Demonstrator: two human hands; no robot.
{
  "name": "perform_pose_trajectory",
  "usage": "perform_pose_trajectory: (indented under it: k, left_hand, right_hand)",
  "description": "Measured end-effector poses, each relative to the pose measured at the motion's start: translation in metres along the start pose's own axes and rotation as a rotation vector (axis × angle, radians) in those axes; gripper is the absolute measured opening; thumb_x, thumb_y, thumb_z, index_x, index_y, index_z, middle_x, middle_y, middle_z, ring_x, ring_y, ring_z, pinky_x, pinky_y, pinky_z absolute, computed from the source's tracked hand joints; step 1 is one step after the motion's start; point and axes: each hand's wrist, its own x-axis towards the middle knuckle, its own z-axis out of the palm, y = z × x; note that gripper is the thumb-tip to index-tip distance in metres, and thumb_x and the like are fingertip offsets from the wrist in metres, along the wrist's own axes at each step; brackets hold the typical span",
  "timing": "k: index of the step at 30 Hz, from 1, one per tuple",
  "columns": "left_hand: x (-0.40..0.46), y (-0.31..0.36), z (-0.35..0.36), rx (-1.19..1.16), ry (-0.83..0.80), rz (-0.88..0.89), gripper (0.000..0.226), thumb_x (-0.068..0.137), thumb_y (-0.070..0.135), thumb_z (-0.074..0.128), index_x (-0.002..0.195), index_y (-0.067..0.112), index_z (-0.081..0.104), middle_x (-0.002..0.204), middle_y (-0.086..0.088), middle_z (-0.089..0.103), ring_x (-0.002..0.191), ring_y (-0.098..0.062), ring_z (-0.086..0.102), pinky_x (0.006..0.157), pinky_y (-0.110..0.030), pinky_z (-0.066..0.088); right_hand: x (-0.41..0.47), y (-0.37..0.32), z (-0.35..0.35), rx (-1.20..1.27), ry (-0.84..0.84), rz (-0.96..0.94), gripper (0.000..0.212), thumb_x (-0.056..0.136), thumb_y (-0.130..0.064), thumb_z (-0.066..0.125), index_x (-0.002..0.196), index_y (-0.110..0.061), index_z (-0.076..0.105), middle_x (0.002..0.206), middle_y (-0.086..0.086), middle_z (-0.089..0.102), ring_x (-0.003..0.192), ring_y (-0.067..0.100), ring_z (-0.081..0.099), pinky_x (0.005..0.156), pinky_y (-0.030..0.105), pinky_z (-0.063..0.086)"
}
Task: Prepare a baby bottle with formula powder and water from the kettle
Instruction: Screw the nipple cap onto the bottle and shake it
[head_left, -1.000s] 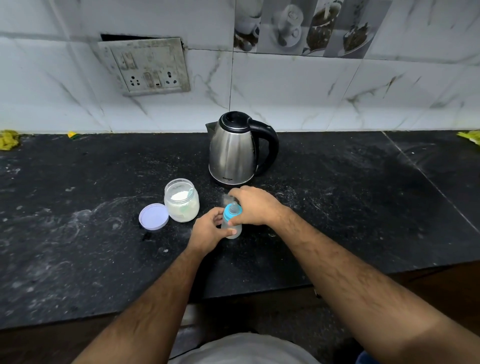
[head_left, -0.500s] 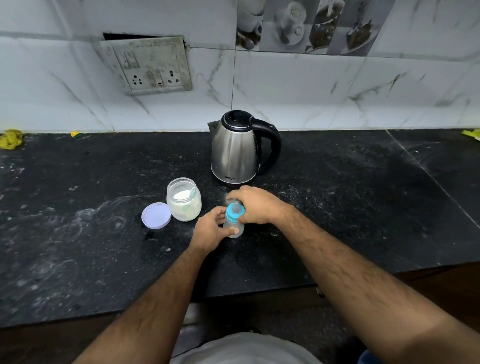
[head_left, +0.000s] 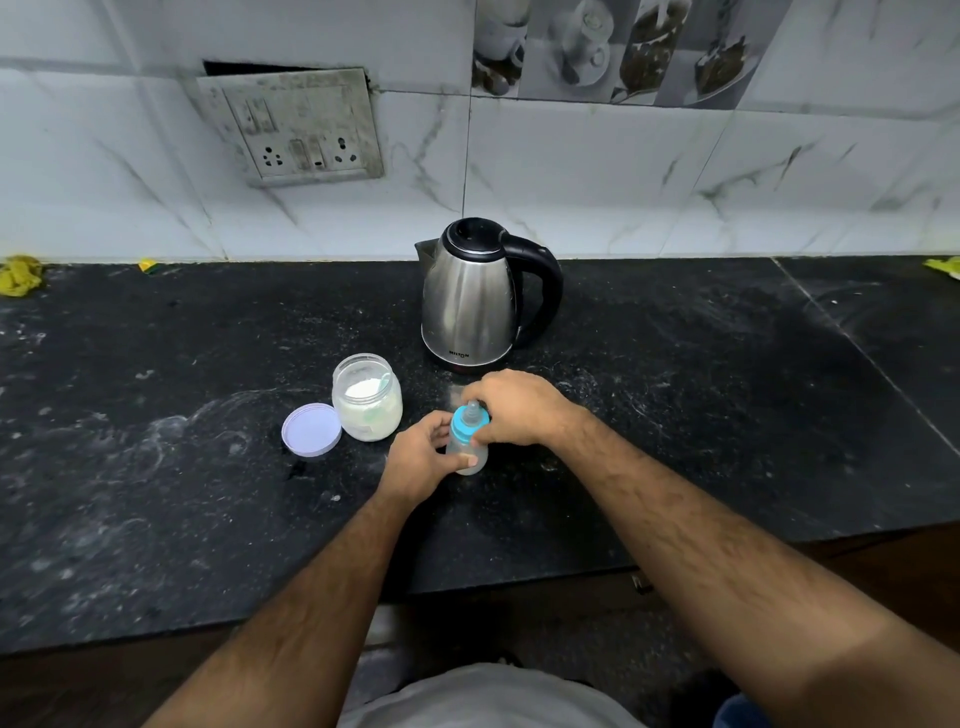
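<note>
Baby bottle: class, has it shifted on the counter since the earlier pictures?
No. The baby bottle stays in front of the kettle, right of the powder jar.

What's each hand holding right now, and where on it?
Both hold the baby bottle. The left hand grips its clear body, thumb across the front; the right hand has its grip on the blue collar below the teat.

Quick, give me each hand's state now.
Left hand: grips the baby bottle body.
Right hand: grips the bottle's blue cap.
</note>
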Motion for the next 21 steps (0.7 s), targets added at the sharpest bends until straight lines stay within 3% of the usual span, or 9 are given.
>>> perform_pose_trajectory:
  k: [4, 7, 9, 11, 12, 16, 21]
  left_hand:
    - [-0.002, 0.001, 0.001, 0.0, 0.0, -0.007, 0.053, 0.062, 0.013, 0.091, 0.107, 0.026, 0.066, 0.107, 0.008, 0.074, 0.107, -0.005, 0.067, 0.102, -0.038, 0.051]
    - [-0.002, 0.001, 0.001, 0.011, -0.003, -0.003, 0.053, 0.062, 0.014, 0.091, 0.107, 0.027, 0.066, 0.107, 0.008, 0.074, 0.107, -0.005, 0.067, 0.102, -0.039, 0.051]
    - [-0.001, 0.0, 0.0, 0.021, -0.003, 0.0, 0.054, 0.061, 0.017, 0.092, 0.107, 0.029, 0.066, 0.108, 0.008, 0.074, 0.107, -0.007, 0.067, 0.102, -0.04, 0.051]
    - [-0.001, 0.0, -0.001, 0.038, 0.0, 0.005, 0.055, 0.062, 0.016, 0.092, 0.108, 0.028, 0.066, 0.108, 0.009, 0.074, 0.107, -0.005, 0.067, 0.102, -0.039, 0.051]
    - [-0.001, 0.001, -0.001, 0.046, 0.003, 0.009, 0.054, 0.062, 0.016, 0.092, 0.109, 0.027, 0.066, 0.108, 0.01, 0.074, 0.107, -0.004, 0.066, 0.102, -0.038, 0.051]
    - [-0.003, 0.002, -0.001, 0.065, 0.001, 0.014, 0.052, 0.063, 0.018, 0.091, 0.109, 0.027, 0.066, 0.106, 0.011, 0.073, 0.106, -0.002, 0.066, 0.101, -0.036, 0.051]
    - [-0.004, 0.002, -0.001, 0.067, -0.009, 0.028, 0.054, 0.062, 0.025, 0.09, 0.111, 0.027, 0.067, 0.105, 0.011, 0.074, 0.105, -0.004, 0.067, 0.101, -0.039, 0.052]
  right_hand:
    - [-0.004, -0.006, 0.012, -0.011, 0.112, 0.106, 0.04, 0.074, -0.062, 0.066, 0.08, -0.025, 0.052, 0.077, -0.009, 0.055, 0.076, 0.015, 0.056, 0.062, 0.029, 0.038]
    - [-0.006, -0.002, 0.012, 0.01, 0.084, 0.128, 0.043, 0.075, -0.065, 0.065, 0.07, -0.029, 0.044, 0.073, -0.01, 0.054, 0.075, 0.014, 0.056, 0.063, 0.031, 0.042]
    - [-0.004, 0.005, 0.009, 0.057, 0.036, 0.101, 0.045, 0.071, -0.065, 0.07, 0.092, -0.028, 0.054, 0.08, -0.012, 0.055, 0.08, 0.013, 0.056, 0.066, 0.031, 0.041]
    - [0.0, 0.012, 0.007, 0.108, -0.025, 0.034, 0.066, 0.07, -0.057, 0.074, 0.126, -0.031, 0.052, 0.09, -0.016, 0.055, 0.087, 0.009, 0.053, 0.072, 0.031, 0.042]
    - [0.001, 0.013, 0.007, 0.15, -0.047, -0.003, 0.066, 0.072, -0.051, 0.075, 0.13, -0.033, 0.052, 0.09, -0.019, 0.054, 0.087, 0.006, 0.051, 0.074, 0.031, 0.043]
    - [0.001, 0.01, 0.009, 0.143, -0.019, -0.037, 0.034, 0.077, -0.044, 0.074, 0.108, -0.034, 0.063, 0.079, -0.017, 0.056, 0.084, 0.008, 0.054, 0.068, 0.029, 0.038]
    - [-0.006, 0.005, 0.028, 0.09, 0.134, 0.033, 0.04, 0.081, -0.054, 0.064, 0.105, -0.023, 0.058, 0.097, -0.007, 0.066, 0.094, 0.021, 0.061, 0.071, 0.033, 0.042]
